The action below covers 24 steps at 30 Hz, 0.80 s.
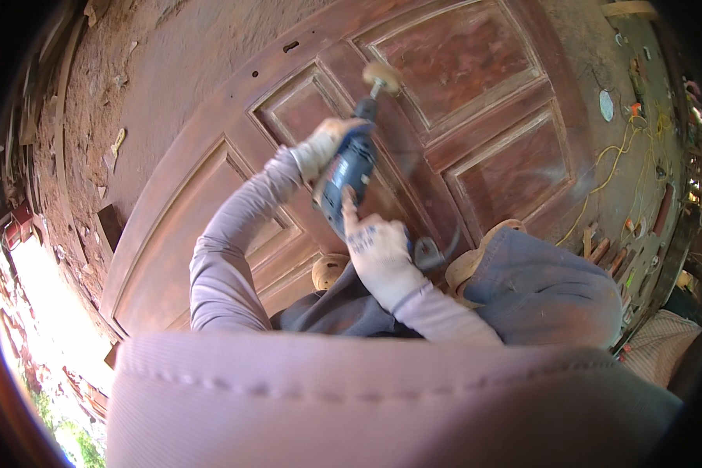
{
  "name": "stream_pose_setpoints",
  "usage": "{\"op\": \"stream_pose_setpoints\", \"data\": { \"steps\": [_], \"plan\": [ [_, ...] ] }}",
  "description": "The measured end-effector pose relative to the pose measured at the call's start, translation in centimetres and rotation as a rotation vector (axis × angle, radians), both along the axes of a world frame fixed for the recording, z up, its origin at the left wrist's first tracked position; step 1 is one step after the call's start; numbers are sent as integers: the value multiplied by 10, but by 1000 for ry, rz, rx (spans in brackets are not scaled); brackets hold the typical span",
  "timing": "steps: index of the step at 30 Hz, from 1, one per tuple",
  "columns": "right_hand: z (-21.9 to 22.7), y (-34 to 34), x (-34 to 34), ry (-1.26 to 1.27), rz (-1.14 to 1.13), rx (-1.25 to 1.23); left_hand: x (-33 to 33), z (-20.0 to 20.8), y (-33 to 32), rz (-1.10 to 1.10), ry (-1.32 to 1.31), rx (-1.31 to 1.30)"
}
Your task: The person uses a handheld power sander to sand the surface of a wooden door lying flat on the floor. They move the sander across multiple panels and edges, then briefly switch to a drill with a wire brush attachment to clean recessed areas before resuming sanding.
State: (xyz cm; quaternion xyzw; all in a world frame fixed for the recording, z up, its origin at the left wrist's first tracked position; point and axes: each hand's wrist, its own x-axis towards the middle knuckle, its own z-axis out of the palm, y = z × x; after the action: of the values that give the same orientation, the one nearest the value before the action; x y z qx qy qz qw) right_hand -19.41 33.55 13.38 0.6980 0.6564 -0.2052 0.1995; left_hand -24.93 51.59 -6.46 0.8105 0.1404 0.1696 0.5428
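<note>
Nearest to my camera is the wearer's pale mauve top, its seam running across the lower edge, with a bent knee in blue-grey trousers off to the right and a tan shoe showing between the arms. Just beyond, I have the right grip, gloved in white with blue marks, closed about the rear of a blue rotary power tool, index finger laid along the casing. Farther out, the left grip is wrapped around the tool's front end, near its dark neck. A slim shaft leads on to a round tan pad, slightly blurred; I can't tell whether it touches the reddish-brown panelled door beneath. The tool sits above the door's middle, pointing away from the wearer. Past the door I see brown dirt ground, and, to the right, a loose yellow cord near a pale oval object.
</note>
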Motion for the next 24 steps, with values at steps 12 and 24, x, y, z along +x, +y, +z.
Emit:
{"op": "stream_pose_setpoints", "data": {
  "steps": [12,24],
  "plan": [
    [12,-23,29,102,-89,-225,31,19,-43,-23,61,-149],
    [54,-105,161,109,257,-401,113,53,-167,293,297,-1676]
  ]
}}
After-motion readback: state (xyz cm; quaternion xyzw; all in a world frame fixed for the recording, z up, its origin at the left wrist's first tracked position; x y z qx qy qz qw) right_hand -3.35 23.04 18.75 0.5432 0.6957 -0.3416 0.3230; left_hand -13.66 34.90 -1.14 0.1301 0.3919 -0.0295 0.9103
